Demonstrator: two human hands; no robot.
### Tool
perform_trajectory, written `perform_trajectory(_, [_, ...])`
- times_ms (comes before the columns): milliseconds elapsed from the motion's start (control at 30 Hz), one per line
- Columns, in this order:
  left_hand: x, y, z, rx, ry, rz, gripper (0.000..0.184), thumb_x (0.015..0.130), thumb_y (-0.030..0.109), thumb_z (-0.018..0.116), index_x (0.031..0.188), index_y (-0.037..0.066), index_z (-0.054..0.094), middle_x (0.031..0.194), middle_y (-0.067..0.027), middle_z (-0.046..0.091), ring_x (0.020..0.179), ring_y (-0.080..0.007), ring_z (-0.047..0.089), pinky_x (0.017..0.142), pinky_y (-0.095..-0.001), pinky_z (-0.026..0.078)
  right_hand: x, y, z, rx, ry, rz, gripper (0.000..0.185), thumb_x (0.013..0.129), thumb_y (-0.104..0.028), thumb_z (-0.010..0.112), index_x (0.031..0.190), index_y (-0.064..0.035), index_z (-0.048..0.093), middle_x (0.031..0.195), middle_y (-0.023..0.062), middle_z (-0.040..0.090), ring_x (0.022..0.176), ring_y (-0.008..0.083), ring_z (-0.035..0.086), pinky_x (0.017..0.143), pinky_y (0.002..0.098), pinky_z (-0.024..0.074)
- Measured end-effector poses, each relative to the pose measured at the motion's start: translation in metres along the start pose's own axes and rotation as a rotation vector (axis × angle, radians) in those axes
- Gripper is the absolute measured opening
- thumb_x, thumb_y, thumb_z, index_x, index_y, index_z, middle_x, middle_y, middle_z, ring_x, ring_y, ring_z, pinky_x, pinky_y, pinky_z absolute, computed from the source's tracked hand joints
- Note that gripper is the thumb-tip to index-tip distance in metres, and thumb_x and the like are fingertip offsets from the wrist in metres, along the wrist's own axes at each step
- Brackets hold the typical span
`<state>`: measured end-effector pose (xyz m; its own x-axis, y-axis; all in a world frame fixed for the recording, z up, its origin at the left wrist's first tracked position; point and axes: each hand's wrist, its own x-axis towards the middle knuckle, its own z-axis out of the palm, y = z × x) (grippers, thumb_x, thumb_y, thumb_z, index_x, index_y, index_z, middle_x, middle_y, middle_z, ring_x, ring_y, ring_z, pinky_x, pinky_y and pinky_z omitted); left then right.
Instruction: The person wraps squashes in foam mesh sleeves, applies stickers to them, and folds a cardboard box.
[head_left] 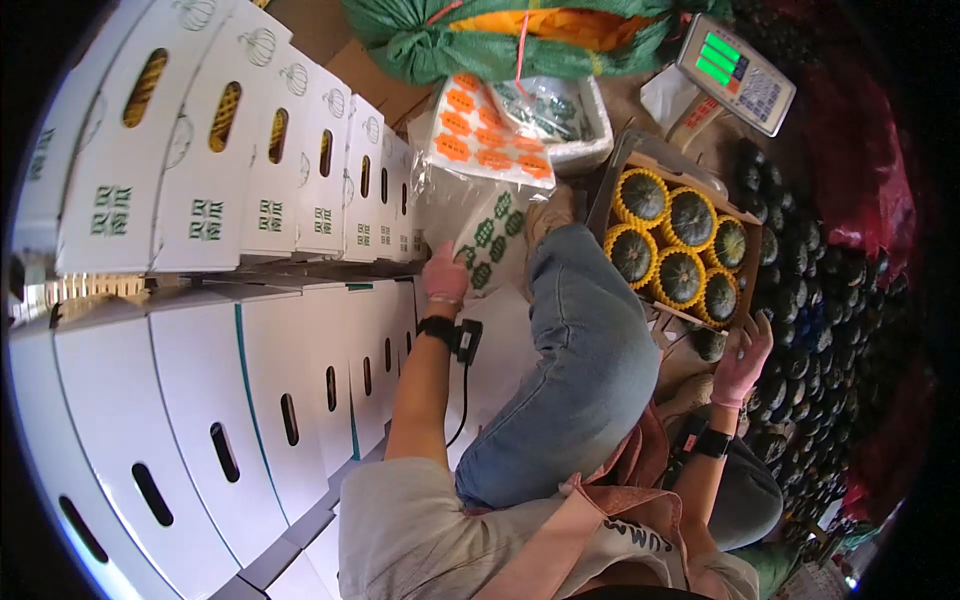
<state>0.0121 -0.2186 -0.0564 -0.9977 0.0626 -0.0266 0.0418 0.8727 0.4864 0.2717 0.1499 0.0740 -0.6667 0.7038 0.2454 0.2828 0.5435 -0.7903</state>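
My left hand [445, 275], in a pink glove, closes on the left edge of a clear sheet of green stickers [487, 238]. Its fingertips are partly lost against the sheet. On the other side, my right hand [743, 362], gloved alike, is at the near right corner of an open cardboard box [752, 262], its fingers apart; whether they press on the box wall I cannot tell. Inside the box sit several dark green squashes [691, 218], each in a yellow foam net. A sheet of orange stickers [490, 135] lies beyond the green ones.
White printed cartons [285, 200] with handle slots line my left side in two rows. A digital scale display [738, 75] stands behind the box. Loose squashes [800, 350] pile up on the right. A white foam tray [590, 140] and a green sack [410, 45] lie ahead.
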Motion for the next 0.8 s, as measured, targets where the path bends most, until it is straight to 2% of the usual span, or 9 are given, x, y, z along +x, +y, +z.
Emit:
perform_trajectory(200, [-0.025, 0.104, -0.177, -0.252, -0.048, 0.439, 0.013, 0.078, 0.012, 0.062, 0.088, 0.003, 0.062, 0.082, -0.0161, 0.061, 0.073, -0.0343, 0.058, 0.065, -0.0395, 0.046, 0.03, -0.081, -0.011, 0.196, -0.123, -0.272, 0.058, 0.082, -0.016, 0.066, 0.13, 0.0001, 0.038, 0.129, 0.0139, 0.046, 0.118, 0.0261, 0.047, 0.095, 0.0369, 0.0411])
perform_trajectory(367, [-0.065, 0.186, -0.28, -0.682, -0.322, 0.625, 0.014, 0.08, 0.008, 0.066, 0.085, -0.004, 0.061, 0.069, -0.002, 0.052, 0.063, -0.0067, 0.047, 0.057, -0.0223, 0.038, 0.039, -0.164, -0.017, 0.307, -0.4, -0.489, 0.104, 0.061, -0.027, 0.084, 0.14, -0.0017, 0.021, 0.127, 0.0187, 0.046, 0.118, 0.0282, 0.047, 0.095, 0.0375, 0.041])
perform_trajectory(433, [-0.073, 0.212, -0.292, -0.672, -0.391, 0.666, 0.013, 0.08, 0.007, 0.066, 0.084, -0.003, 0.061, 0.069, -0.0017, 0.052, 0.063, -0.0072, 0.047, 0.057, -0.0229, 0.038, 0.034, -0.18, -0.033, 0.419, -0.559, -0.442, 0.108, 0.06, -0.021, 0.084, 0.141, -0.0044, 0.015, 0.118, 0.0175, 0.053, 0.108, 0.0258, 0.054, 0.091, 0.0364, 0.0437])
perform_trajectory(467, [-0.079, 0.224, -0.294, -0.665, -0.432, 0.678, 0.012, 0.079, 0.007, 0.066, 0.084, -0.003, 0.061, 0.068, -0.0015, 0.051, 0.063, -0.0074, 0.046, 0.057, -0.0232, 0.038, 0.026, -0.18, -0.031, 0.663, -0.591, -0.252, 0.097, 0.061, -0.014, 0.082, 0.139, -0.0064, 0.024, 0.11, 0.0133, 0.058, 0.099, 0.0228, 0.058, 0.086, 0.0339, 0.0464])
perform_trajectory(533, [-0.087, 0.242, -0.29, -0.685, -0.499, 0.674, 0.013, 0.08, 0.007, 0.065, 0.088, -0.002, 0.06, 0.073, 0.0009, 0.053, 0.068, -0.007, 0.048, 0.061, -0.0216, 0.04, 0.02, -0.187, -0.054, 0.466, -0.475, -0.472, 0.086, 0.065, -0.009, 0.081, 0.136, -0.0077, 0.033, 0.111, 0.0114, 0.058, 0.099, 0.0213, 0.057, 0.083, 0.0318, 0.0463])
perform_trajectory(567, [-0.088, 0.246, -0.283, -0.737, -0.518, 0.693, 0.015, 0.08, 0.007, 0.065, 0.09, -0.002, 0.06, 0.075, 0.001, 0.053, 0.07, -0.007, 0.049, 0.063, -0.0213, 0.04, 0.018, -0.189, -0.064, 0.503, -0.462, -0.464, 0.063, 0.066, -0.006, 0.078, 0.123, -0.0049, 0.05, 0.107, 0.0091, 0.06, 0.094, 0.0175, 0.058, 0.082, 0.0296, 0.0467])
perform_trajectory(633, [-0.097, 0.262, -0.267, -0.813, -0.394, 0.718, 0.022, 0.08, 0.006, 0.065, 0.099, 0.0, 0.056, 0.087, 0.0002, 0.053, 0.081, -0.008, 0.05, 0.071, -0.0216, 0.041, 0.014, -0.169, -0.077, 0.502, -0.478, -0.393, 0.054, 0.069, -0.004, 0.074, 0.119, -0.0066, 0.053, 0.1, 0.0076, 0.062, 0.09, 0.0151, 0.06, 0.079, 0.0283, 0.0481])
perform_trajectory(733, [-0.084, 0.237, -0.21, -0.98, -0.253, 0.436, 0.021, 0.087, 0.024, 0.057, 0.091, 0.003, 0.052, 0.092, -0.0018, 0.052, 0.089, -0.0113, 0.047, 0.08, -0.0242, 0.039, 0.008, -0.149, -0.094, 0.498, -0.459, -0.278, 0.045, 0.071, -0.003, 0.072, 0.113, -0.0065, 0.057, 0.095, 0.0072, 0.063, 0.085, 0.0131, 0.06, 0.077, 0.0272, 0.0485])
perform_trajectory(800, [-0.076, 0.223, -0.18, -0.721, -0.316, 0.56, 0.044, 0.09, 0.044, 0.045, 0.093, 0.002, 0.054, 0.102, -0.0048, 0.052, 0.095, -0.0171, 0.048, 0.086, -0.0309, 0.038, 0.006, -0.137, -0.096, 0.474, -0.413, -0.26, 0.044, 0.071, -0.003, 0.072, 0.113, -0.0062, 0.057, 0.095, 0.0069, 0.063, 0.084, 0.0134, 0.06, 0.076, 0.0273, 0.0484])
